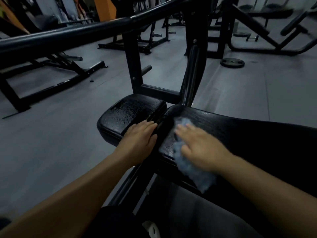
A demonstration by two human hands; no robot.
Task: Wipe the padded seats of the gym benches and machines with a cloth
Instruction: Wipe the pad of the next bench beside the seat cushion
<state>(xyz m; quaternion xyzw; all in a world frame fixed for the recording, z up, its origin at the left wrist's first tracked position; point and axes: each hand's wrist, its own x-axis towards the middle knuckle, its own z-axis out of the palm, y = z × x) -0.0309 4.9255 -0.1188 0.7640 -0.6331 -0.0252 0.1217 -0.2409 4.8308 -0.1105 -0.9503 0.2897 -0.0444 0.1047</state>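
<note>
Left hand (137, 140), arm in from 7 o'clock, flat with straight fingers on near edge of seat pad (130, 110). Right hand (200, 148) at its 3 o'clock, fingers spread, presses blue cloth (192, 170) onto long bench pad (248, 133); weight plate (232, 62) on floor at 1 o'clock

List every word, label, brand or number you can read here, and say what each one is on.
None: no text can be read anywhere in this view.
Weight plate on the floor: any markings are too small and dark to read.
Seat pad, long pad and blue cloth: no print shows on them.
</note>
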